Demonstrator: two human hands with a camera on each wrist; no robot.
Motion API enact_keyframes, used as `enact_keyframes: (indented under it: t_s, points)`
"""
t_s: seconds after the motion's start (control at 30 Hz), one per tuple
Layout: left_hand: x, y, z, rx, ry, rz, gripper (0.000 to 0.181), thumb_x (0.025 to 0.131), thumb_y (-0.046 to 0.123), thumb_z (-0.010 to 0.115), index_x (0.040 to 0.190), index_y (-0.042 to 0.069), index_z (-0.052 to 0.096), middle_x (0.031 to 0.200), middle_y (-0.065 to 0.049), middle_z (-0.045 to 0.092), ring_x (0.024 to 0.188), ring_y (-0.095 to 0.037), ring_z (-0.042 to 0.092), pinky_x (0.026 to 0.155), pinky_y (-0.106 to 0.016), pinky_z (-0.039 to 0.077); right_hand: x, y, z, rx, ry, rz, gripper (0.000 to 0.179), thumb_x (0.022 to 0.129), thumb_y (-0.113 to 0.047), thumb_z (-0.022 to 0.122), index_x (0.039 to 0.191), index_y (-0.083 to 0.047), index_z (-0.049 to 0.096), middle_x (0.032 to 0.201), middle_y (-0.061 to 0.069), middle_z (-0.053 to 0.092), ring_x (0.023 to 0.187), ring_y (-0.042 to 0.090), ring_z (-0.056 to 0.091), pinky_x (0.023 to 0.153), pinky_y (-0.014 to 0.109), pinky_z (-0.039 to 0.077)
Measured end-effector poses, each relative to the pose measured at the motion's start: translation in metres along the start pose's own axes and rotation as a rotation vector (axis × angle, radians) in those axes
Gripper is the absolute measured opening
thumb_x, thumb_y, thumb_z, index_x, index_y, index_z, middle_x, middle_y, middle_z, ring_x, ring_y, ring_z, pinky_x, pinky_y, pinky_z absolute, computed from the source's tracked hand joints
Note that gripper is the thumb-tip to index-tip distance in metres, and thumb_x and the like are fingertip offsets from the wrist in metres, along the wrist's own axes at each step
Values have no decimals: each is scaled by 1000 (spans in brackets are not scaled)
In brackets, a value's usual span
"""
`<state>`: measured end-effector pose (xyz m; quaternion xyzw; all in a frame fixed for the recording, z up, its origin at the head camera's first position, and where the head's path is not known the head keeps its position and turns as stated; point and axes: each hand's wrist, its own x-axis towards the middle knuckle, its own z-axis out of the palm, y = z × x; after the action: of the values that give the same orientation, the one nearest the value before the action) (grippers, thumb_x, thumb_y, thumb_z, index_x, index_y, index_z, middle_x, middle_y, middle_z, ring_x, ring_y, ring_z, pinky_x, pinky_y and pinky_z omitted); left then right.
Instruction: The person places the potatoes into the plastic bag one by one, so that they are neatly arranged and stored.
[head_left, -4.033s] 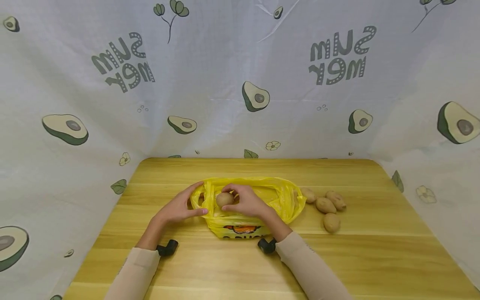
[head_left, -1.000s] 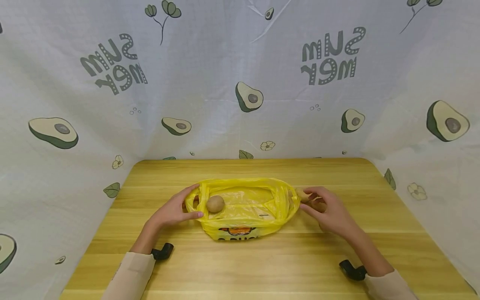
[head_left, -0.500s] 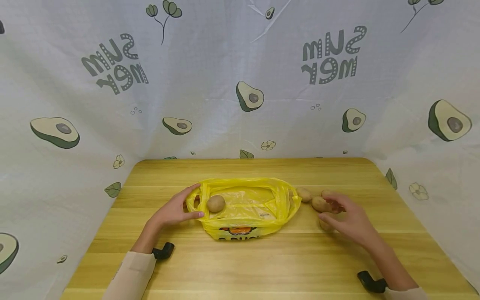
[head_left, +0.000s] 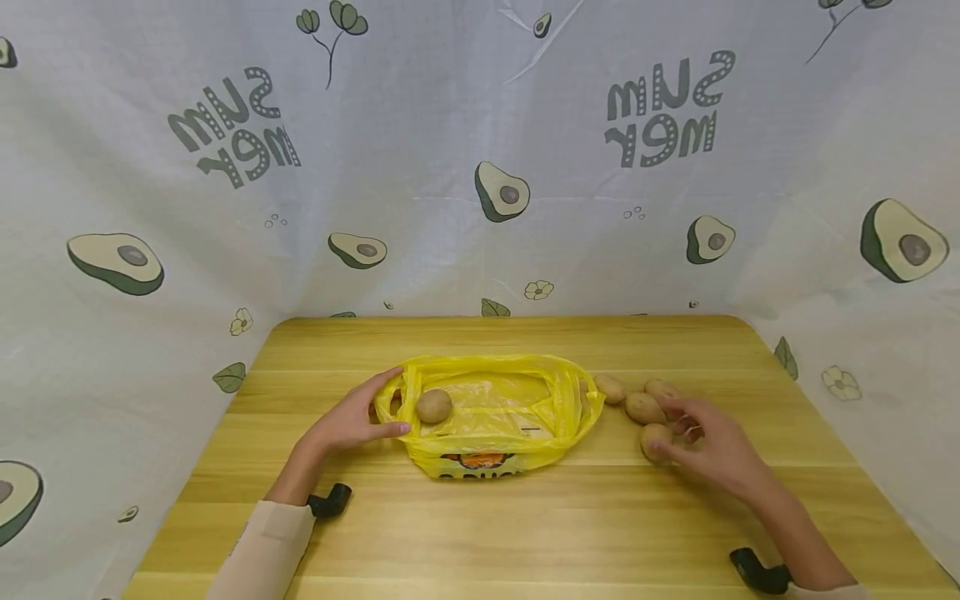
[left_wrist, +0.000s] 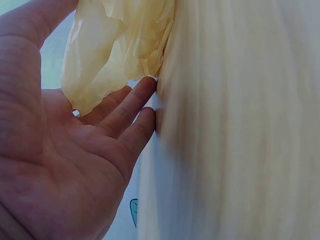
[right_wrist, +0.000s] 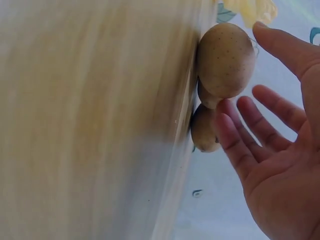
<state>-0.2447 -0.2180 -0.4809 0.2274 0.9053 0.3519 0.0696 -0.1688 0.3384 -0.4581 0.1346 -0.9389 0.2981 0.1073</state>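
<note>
1. The yellow plastic bag point(head_left: 525, 454) stands on the wooden surface point(head_left: 465, 542), and its mouth is facing upward and spread wide.
2. One potato point(head_left: 434, 407) is inside this bag, near the end on the left hand's side.
3. The left hand point(head_left: 360, 417) is at that same end. Its grip is loose: the fingers are rather straight and apart from the thumb, and the plastic passes between them.
4. The right hand point(head_left: 716, 446) is at a round potato point(head_left: 654, 442). Its grip is relaxed, with slightly bent fingers, and it is not closed around anything. Whether it touches this potato, I cannot tell.
5. Near the round potato lie an oval potato point(head_left: 645, 408), a farther potato point(head_left: 661, 389), and an outer potato point(head_left: 609, 389), which is just beside the bag.
6. Behind the surface hangs a white cloth point(head_left: 427, 125), printed with avocados and mirrored letters.
</note>
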Motion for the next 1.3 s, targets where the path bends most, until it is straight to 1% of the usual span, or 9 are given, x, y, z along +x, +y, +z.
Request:
enact_keyframes:
  t_s: [0.1,0.27,0.43,0.67,1.1,1.3]
  points:
    - [0,-1,1,-1,1,-1,100,87,53,78,165,16,26,167,-15,32,153,-42,32,121,-66,28,0,0,1,5,-19,-1,55,78,-26,92,120,1,69,100,8,70,83,10,62,67,26,55]
    - [0,-1,1,-9,-1,0,100,87,53,78,165,16,26,168,-15,32,153,-42,31,120,-66,28,-1,2,4,7,-70,2,50,77,-29,92,115,-4,72,104,7,69,84,13,63,67,26,55]
    - [-1,-1,1,-9,1,3,101,87,53,78,164,15,26,167,-15,32,153,-42,32,121,-66,28,-2,1,5,3,-117,25,54,75,-32,94,116,-5,70,107,9,67,83,12,63,67,25,56]
    - [-1,0,1,-13,1,4,101,87,52,78,165,16,26,167,-15,32,153,-42,32,121,-66,28,-4,0,4,6,-145,50,59,75,-31,94,119,-3,69,111,13,68,82,11,66,67,25,58]
    - [-1,0,1,-11,-8,-2,101,87,53,79,165,16,26,167,-15,32,153,-42,31,121,-65,27,-5,-6,4,6,-144,80,58,75,-32,93,119,-3,68,109,13,69,83,14,67,69,27,58]
    - [0,-1,1,-3,-6,-2,101,87,52,79,165,16,26,168,-14,32,153,-41,31,121,-65,27,-2,-12,3,12,-98,79,59,75,-29,93,121,-2,67,110,14,70,86,15,68,72,28,60]
